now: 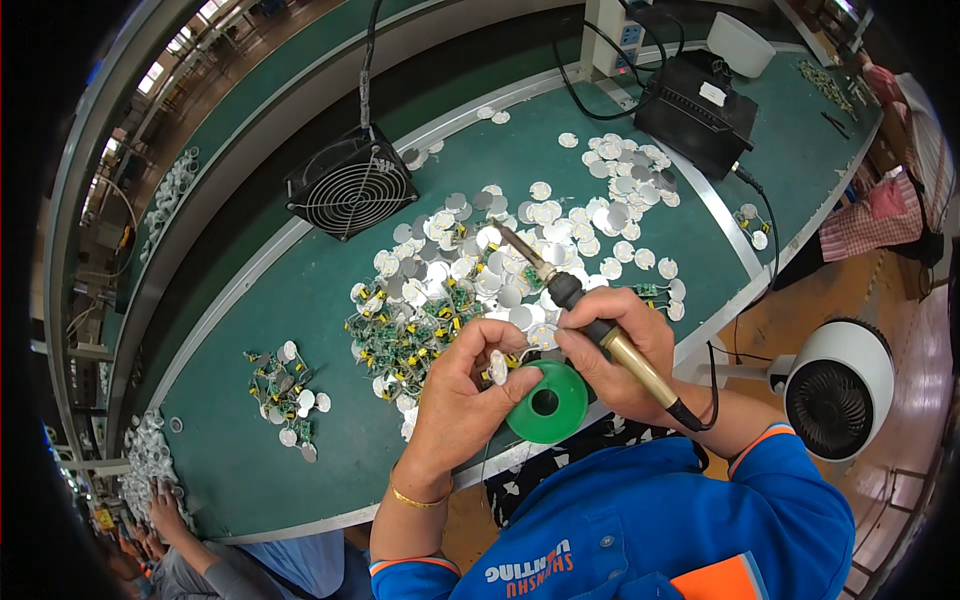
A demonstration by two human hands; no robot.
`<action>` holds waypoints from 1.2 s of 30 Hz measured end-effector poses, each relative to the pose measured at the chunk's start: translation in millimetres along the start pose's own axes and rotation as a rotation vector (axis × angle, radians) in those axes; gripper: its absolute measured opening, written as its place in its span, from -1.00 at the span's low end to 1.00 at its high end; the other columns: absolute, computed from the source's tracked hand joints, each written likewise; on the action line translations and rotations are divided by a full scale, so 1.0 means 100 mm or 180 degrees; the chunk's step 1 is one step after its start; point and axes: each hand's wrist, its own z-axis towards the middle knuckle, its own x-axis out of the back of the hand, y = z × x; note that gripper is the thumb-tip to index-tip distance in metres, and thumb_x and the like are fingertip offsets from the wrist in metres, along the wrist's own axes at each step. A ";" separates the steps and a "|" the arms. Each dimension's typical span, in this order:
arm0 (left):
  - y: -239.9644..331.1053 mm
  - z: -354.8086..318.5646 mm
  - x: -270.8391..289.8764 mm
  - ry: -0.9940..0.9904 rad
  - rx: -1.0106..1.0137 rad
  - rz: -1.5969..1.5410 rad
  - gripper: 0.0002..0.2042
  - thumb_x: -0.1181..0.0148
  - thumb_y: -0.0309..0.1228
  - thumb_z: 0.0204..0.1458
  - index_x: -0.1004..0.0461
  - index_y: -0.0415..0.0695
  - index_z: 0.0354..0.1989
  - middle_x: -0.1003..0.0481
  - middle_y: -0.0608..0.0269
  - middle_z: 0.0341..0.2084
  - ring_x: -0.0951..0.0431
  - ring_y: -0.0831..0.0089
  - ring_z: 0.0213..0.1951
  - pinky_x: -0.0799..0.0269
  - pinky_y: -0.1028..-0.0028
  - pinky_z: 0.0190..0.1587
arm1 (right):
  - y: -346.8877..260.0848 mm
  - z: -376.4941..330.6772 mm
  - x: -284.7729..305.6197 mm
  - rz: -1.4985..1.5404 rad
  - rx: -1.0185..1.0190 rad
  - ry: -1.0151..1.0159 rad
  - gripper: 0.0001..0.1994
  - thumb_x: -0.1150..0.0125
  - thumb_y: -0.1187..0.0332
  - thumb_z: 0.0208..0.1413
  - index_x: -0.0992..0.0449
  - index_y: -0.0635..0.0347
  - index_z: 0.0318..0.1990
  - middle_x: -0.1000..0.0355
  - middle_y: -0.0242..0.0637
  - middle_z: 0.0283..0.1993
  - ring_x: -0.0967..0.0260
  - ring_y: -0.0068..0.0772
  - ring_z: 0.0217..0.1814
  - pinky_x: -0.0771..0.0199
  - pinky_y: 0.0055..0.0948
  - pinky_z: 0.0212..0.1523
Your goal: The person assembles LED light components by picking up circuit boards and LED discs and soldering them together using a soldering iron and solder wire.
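My left hand [470,385] is closed, pinching a small round white LED disc [498,368] between thumb and fingers. My right hand [632,345] grips a soldering iron [632,364] with a black and gold handle, its tip pointing up and left over the pile. Just below and between my hands is a green spool [565,405] with a dark centre. Beyond them spreads a heap of round white discs [510,297], some showing grey backs. Small green circuit boards [415,335] with yellow parts lie heaped at its left side.
A black fan [355,195] stands behind the heap. Back right are a black power unit [695,115] and a white bowl [740,46]. A smaller board cluster [285,390] lies left. A white fan [838,390] stands right. Another person's hand [168,510] touches parts far left; someone sits right.
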 end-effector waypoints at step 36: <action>-0.01 0.02 0.25 0.0087 0.0381 -0.1645 -0.64 0.00 -0.28 0.25 -0.33 -0.25 0.13 -0.51 0.01 -0.09 -0.53 0.45 -0.14 -0.51 0.48 -0.10 | 0.02 0.18 -0.01 -0.0738 0.1481 -0.0305 -0.71 -0.29 0.65 -0.08 -0.39 0.22 -0.20 -0.45 -0.13 -0.37 -0.42 -0.21 -0.47 -0.38 -0.39 -0.52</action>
